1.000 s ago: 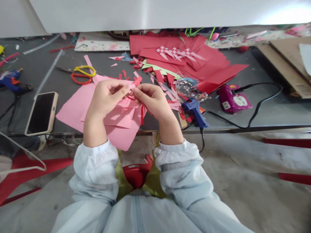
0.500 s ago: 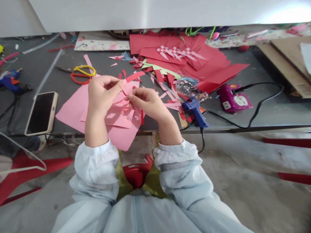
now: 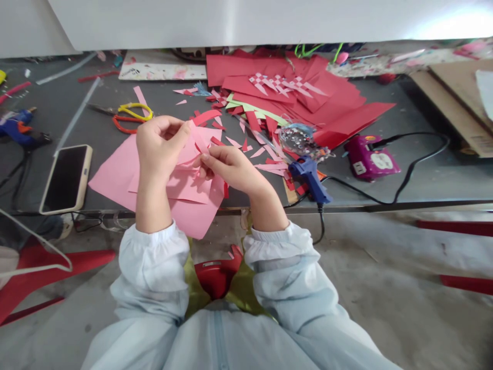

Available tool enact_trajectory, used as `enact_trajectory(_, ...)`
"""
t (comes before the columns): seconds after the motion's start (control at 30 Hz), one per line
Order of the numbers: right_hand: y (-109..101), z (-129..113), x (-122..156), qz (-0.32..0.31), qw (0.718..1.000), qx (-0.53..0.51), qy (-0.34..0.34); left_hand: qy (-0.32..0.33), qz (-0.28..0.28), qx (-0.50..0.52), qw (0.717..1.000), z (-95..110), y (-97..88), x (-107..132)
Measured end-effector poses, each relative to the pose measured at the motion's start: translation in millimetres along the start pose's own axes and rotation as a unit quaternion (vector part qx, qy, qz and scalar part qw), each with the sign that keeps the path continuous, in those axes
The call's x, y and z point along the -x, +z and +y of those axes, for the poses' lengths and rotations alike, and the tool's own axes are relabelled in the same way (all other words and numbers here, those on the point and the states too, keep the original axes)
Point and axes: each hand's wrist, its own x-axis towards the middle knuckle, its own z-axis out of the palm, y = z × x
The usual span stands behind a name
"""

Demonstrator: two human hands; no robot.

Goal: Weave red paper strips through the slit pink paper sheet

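My left hand [image 3: 159,146] is closed, thumb and fingertips pinching paper strips: a red strip [image 3: 207,117] curves out beyond it to the right, and a pink strip [image 3: 199,139] slants down toward the other hand. My right hand [image 3: 234,169] is closed too, its thumb and forefinger at the lower end of these strips. How the strips join between the fingers is partly hidden. Below both hands lie pink paper sheets [image 3: 115,172], overlapping the table's front edge. Scissors [image 3: 134,112] with yellow and orange handles rest just beyond my left hand.
Paper scraps [image 3: 269,164] spread right of my hands, near a blue glue gun [image 3: 311,180] with a cord. Behind are red paper sheets [image 3: 339,103] bearing checkered woven pieces [image 3: 285,85]. A purple box [image 3: 372,158] stands right; a phone [image 3: 66,180] and another glue gun [image 3: 19,128] lie left.
The red strip has swung left and slightly up-table side, and the pink strip now shows more between my hands. My right hand has lowered slightly toward me; both hands keep their pinch.
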Motion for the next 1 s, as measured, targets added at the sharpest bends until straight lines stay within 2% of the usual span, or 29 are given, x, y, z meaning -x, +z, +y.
enact_trajectory(0.37, -3, -7, 2, -0.035, 0.998, -0.042, 0.011, -0.044, -0.034, 0.042, 0.998, -1, 1.2, 0)
enact_trajectory(0.57, -1, -9, 4, -0.080, 0.996, -0.018, 0.045, -0.049, 0.027, 0.036, 0.998, -4, 5.3, 0)
enact_trajectory(0.67, -3, -11, 7, -0.113, 0.991, 0.029, 0.063, -0.037, 0.061, 0.030, 0.997, -9, 2.0, -3)
enact_trajectory(0.73, -5, -11, 7, -0.112, 0.991, 0.050, 0.057, -0.031, 0.093, 0.029, 0.995, -15, -2.3, -7)
enact_trajectory(0.8, -8, -11, 7, -0.051, 0.996, 0.063, 0.036, -0.022, 0.103, 0.022, 0.994, -20, -7.0, -11)
enact_trajectory(0.83, -10, -11, 7, -0.003, 0.997, 0.069, 0.024, -0.020, 0.095, 0.022, 0.995, -21, -9.0, -12)
enact_trajectory(0.87, -12, -10, 7, 0.048, 0.996, 0.075, 0.012, -0.015, 0.116, 0.020, 0.993, -21, -10.6, -13)
enact_trajectory(0.93, -15, -9, 6, 0.137, 0.986, 0.097, -0.012, -0.023, 0.139, 0.023, 0.990, -18, -12.4, -13)
enact_trajectory(1.0, -16, -7, 6, 0.196, 0.971, 0.132, -0.030, -0.035, 0.152, 0.032, 0.987, -13, -12.9, -13)
